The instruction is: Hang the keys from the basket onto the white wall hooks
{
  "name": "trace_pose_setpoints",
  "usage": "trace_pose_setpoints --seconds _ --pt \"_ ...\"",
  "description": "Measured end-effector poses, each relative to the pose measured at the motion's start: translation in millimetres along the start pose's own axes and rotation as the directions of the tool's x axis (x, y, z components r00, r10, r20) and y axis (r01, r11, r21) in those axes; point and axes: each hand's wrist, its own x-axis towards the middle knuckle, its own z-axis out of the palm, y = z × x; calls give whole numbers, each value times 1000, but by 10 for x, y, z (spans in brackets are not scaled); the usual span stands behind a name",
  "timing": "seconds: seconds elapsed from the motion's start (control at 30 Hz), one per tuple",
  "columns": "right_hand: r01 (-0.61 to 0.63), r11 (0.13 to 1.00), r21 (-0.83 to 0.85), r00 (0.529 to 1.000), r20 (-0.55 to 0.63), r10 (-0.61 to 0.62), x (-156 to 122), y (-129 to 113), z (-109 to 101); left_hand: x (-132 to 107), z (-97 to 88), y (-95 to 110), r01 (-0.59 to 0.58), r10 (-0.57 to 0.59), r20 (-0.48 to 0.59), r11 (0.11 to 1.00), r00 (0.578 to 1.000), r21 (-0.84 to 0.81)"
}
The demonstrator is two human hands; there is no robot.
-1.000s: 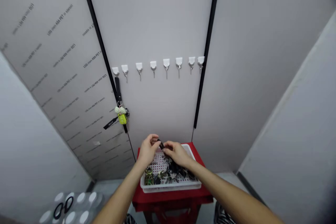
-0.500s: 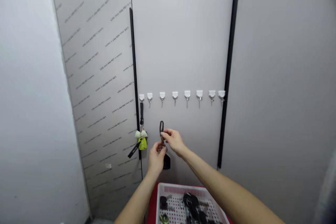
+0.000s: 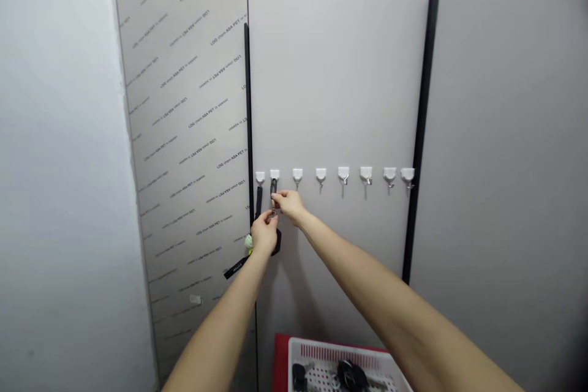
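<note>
A row of several white wall hooks (image 3: 343, 174) runs across the grey panel. My right hand (image 3: 287, 203) pinches the black strap (image 3: 274, 187) of a dark key fob at the second hook (image 3: 274, 175) from the left. My left hand (image 3: 264, 235) is closed around the fob's lower end, just below. On the first hook (image 3: 260, 177) hangs another keychain with a black strap and a yellow-green charm (image 3: 248, 245), partly hidden behind my left hand.
A white perforated basket (image 3: 321, 352) with dark key fobs sits on a red stand (image 3: 280, 361) at the bottom. Black vertical strips (image 3: 420, 135) border the panel. A film-covered panel (image 3: 193, 128) with printed text stands to the left.
Both hands lifted a dark strapped key fob out of the basket and carried it up and left to the second hook. The view rose from the basket to the hooks.
</note>
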Motion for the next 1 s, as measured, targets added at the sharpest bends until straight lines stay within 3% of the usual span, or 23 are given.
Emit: trace_pose_setpoints --seconds 0.17,0.3,0.4,0.5,0.6,0.73,0.87,1.0 --pt "-48 995 -89 999 -11 48 25 148 -23 -30 -12 -92 23 -30 46 991 998 134" --pt "-49 988 -145 999 -2 50 -75 220 -108 -97 -55 -174 74 -78 37 992 996 98" --pt "-33 982 -188 998 41 41 -303 296 -230 -228 -116 -215 122 -124 51 992 991 41" --pt "-87 971 -223 983 139 121 -677 517 -412 -502 -151 -331 151 -148 99 988 984 -30" --pt "-156 949 -275 946 235 223 -1159 895 -642 -932 -120 -551 197 -186 183 980 965 -42" --pt "-148 884 -444 914 281 294 -1815 1401 -958 -1579 5 -864 272 -287 339 958 896 92" --pt "-56 742 -668 925 245 291 -2213 1700 -1189 -1982 169 -1069 153 -247 487 962 837 225" --pt "-7 702 -712 932 250 263 -2345 1807 -1243 -2118 248 -1151 31 -268 582 923 768 384"
